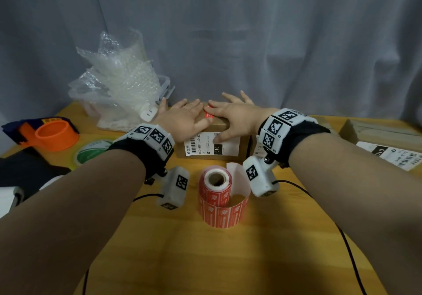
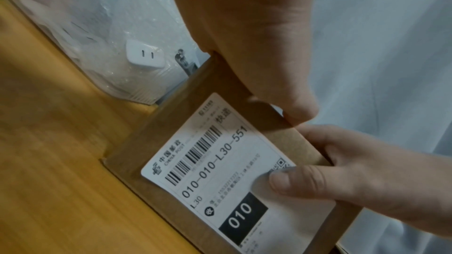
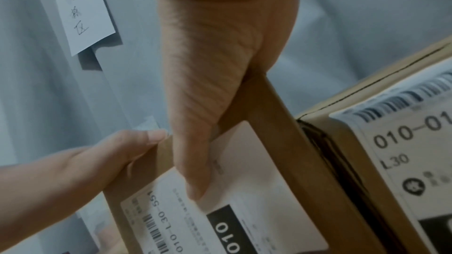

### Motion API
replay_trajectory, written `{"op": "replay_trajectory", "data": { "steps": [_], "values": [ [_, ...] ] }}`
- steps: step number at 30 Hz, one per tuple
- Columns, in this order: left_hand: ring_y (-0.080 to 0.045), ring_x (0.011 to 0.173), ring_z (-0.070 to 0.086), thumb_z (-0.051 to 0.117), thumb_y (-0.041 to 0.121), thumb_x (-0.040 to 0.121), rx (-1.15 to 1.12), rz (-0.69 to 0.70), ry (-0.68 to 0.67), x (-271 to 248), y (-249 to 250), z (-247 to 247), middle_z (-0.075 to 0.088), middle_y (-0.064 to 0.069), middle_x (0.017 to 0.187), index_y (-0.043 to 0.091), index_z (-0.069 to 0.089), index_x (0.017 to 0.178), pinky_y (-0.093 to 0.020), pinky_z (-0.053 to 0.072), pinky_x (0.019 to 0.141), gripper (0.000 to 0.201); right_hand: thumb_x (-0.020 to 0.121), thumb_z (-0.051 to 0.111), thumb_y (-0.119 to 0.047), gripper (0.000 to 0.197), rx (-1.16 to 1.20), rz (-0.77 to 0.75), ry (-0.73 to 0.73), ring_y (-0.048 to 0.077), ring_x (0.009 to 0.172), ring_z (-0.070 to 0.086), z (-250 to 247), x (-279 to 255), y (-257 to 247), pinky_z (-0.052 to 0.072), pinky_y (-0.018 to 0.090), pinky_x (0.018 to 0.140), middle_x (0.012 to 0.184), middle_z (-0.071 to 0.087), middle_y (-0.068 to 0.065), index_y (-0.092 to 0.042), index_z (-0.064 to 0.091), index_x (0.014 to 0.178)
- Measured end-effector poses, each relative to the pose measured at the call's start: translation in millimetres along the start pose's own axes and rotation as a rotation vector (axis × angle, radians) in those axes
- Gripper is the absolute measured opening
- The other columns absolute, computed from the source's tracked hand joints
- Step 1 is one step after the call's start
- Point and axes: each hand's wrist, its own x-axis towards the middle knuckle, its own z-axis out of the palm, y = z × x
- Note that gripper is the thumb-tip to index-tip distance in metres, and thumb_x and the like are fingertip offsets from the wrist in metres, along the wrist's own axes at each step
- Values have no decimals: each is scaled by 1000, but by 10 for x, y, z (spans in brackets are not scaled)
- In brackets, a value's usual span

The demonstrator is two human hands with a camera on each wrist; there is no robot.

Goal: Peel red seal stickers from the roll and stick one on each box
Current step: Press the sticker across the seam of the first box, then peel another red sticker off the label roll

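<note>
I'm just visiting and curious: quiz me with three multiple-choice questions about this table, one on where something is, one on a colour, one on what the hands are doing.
1. Where is the sticker roll?
A. nearer the person than the handled box
B. on the box
C. inside the plastic bag

2. What colour is the tape dispenser?
A. blue
B. orange
C. white

3. What are both hands doing?
A. hanging idle
B. pressing flat on the box
C. peeling the roll

Answers: 1 A, it stands before the box. 2 B, plainly orange. 3 B, left hand and right hand lie on the box top at the red sticker.

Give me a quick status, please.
Both hands, left and right, flat on box. Red seal sticker pressed on top. Sticker roll nearby, nothing blocking.
</note>
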Motion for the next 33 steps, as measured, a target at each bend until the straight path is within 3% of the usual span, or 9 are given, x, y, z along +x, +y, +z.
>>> {"op": "replay_trajectory", "data": {
  "steps": [7, 11, 15, 19, 22, 25, 27, 30, 33],
  "values": [
    [-21, 147, 8, 19, 83, 71, 106, 35, -42, 19, -7, -39, 5, 7, 160, 25, 6, 149, -63, -4, 112, 98, 89, 57, -33, 58, 39, -157, 82, 19, 147, 9, -111, -304, 54, 8, 42, 118, 153, 33, -10, -34, 35, 142],
    [-23, 146, 8, 38, 82, 69, 166, 14, -36, 0, 39, -110, 10, 4, 159, 24, 9, 149, -63, -3, 112, 103, 89, 53, -25, 55, 33, -78, 68, 23, 142, 23, -239, -487, 91, 24, 43, 115, 147, 43, -4, -32, 37, 141],
    [-24, 145, 16, 49, 72, 75, 159, 18, 96, -127, 140, -283, 24, -2, 156, 16, 17, 148, -58, 2, 114, 97, 89, 51, -20, 47, 120, 23, 200, 26, 131, 39, -259, -720, 194, 34, 43, 110, 137, 53, 1, -24, 48, 136],
    [-26, 140, 27, 48, 55, 87, 22, 84, 247, -339, 283, -418, 33, -3, 151, 21, 34, 142, -52, 13, 114, 67, 92, 50, -22, 40, 183, 78, 233, 25, 130, 43, -198, -1001, 197, 34, 38, 110, 139, 53, 3, -21, 53, 132],
    [-26, 130, 37, 49, 47, 89, -130, 154, 310, -593, 428, -458, 46, -2, 140, 26, 49, 131, -46, 24, 108, 47, 89, 52, -8, 40, 320, 80, 296, 19, 130, 44, -113, -1216, 107, 32, 31, 110, 138, 53, 1, -21, 57, 127],
    [-25, 123, 41, 49, 42, 90, -202, 210, 288, -887, 587, -402, 52, -1, 128, 28, 61, 114, -44, 29, 104, 30, 78, 51, 6, 42, 422, 34, 298, 20, 122, 49, 2, -1407, -57, 36, 40, 109, 124, 59, 1, -20, 63, 108],
    [-22, 122, 42, 49, 42, 91, -235, 244, 238, -1054, 668, -308, 55, 1, 125, 28, 64, 108, -43, 28, 102, 27, 74, 52, 7, 44, 418, -24, 238, 21, 122, 45, 105, -1531, -177, 34, 43, 108, 124, 55, 2, -21, 62, 107],
    [-18, 115, 47, 43, 47, 92, -290, 295, 154, -1227, 752, -152, 60, 3, 116, 22, 68, 102, -38, 29, 97, 37, 82, 56, -2, 49, 346, -15, 78, 24, 141, 20, 268, -1676, -285, 21, 42, 116, 151, 31, 4, -30, 58, 122],
    [-13, 110, 51, 42, 60, 87, -279, 318, 76, -1295, 787, -31, 63, 8, 108, 27, 68, 100, -40, 25, 98, 43, 86, 62, -19, 35, 315, 57, 59, 28, 144, 12, 400, -1715, -251, 15, 44, 116, 156, 23, 4, -31, 60, 120]
  ]
}}
